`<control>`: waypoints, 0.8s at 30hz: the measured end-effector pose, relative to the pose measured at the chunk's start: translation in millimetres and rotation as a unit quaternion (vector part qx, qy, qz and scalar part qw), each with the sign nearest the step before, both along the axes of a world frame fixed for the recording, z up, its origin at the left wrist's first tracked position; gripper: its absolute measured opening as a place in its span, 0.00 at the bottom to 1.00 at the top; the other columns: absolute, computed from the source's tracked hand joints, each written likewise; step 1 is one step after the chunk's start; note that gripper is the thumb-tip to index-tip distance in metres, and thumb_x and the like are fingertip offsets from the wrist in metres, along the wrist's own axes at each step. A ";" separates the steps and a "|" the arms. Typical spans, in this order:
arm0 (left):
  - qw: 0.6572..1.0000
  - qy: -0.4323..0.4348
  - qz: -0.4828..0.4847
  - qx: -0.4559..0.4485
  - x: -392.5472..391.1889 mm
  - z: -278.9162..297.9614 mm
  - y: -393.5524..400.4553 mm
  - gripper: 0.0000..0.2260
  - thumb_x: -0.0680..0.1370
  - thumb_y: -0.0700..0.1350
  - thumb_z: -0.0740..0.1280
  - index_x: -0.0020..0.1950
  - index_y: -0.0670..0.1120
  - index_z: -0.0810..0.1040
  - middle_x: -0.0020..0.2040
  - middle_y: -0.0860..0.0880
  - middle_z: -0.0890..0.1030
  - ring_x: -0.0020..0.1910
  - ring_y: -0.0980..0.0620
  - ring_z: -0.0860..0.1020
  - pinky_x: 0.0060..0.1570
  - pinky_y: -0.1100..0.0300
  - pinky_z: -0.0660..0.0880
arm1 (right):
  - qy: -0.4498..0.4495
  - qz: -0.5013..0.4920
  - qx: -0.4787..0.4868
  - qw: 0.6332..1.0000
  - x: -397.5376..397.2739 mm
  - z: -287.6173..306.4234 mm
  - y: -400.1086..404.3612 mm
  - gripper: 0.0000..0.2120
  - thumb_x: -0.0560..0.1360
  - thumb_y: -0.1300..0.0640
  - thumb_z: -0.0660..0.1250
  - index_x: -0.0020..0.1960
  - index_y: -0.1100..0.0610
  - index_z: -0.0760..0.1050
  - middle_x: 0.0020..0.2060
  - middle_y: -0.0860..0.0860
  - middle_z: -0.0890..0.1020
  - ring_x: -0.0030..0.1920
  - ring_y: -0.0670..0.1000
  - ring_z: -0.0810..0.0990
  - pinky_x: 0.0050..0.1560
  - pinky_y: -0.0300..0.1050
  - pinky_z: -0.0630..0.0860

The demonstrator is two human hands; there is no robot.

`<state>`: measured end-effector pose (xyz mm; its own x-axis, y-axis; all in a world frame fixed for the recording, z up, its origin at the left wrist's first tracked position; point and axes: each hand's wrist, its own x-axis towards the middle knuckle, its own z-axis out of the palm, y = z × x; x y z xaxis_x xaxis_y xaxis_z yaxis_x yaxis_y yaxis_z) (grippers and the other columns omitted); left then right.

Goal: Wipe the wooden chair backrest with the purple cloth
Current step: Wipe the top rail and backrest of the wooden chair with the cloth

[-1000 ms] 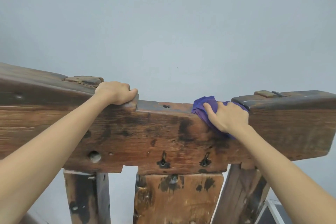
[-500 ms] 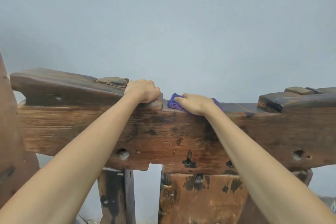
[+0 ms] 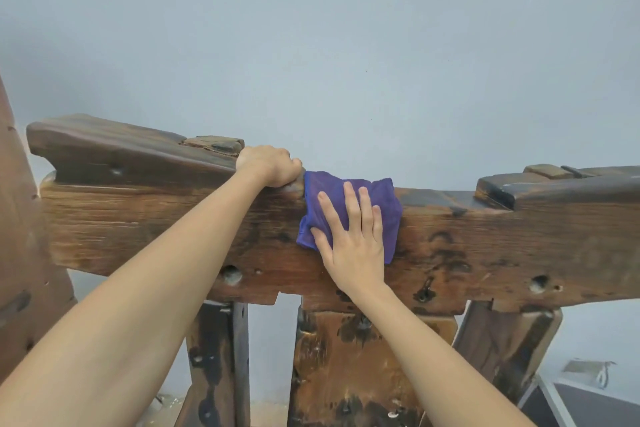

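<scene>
Pale blue-grey wall behind; white-framed dark panel lower right.

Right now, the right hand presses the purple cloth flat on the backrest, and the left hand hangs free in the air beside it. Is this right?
Not fully. The head view shows the left hand closed in a grip on the top edge of the backrest, not free in the air. The rest holds: the right hand presses the purple cloth flat on the backrest.
</scene>
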<state>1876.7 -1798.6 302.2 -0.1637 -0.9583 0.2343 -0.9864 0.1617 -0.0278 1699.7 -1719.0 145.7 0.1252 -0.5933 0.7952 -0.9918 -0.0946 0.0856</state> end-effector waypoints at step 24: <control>0.999 0.010 -0.045 -0.016 5.6 1.6 -6.0 0.23 0.78 0.57 0.53 0.61 0.46 0.79 0.62 0.40 0.81 0.60 0.39 0.78 0.49 0.48 0.65 | 0.164 0.158 0.139 0.964 15.5 -47.9 18.0 0.23 0.85 0.42 0.53 0.79 0.34 0.60 0.70 0.49 0.78 0.59 0.58 0.82 0.54 0.51 0.77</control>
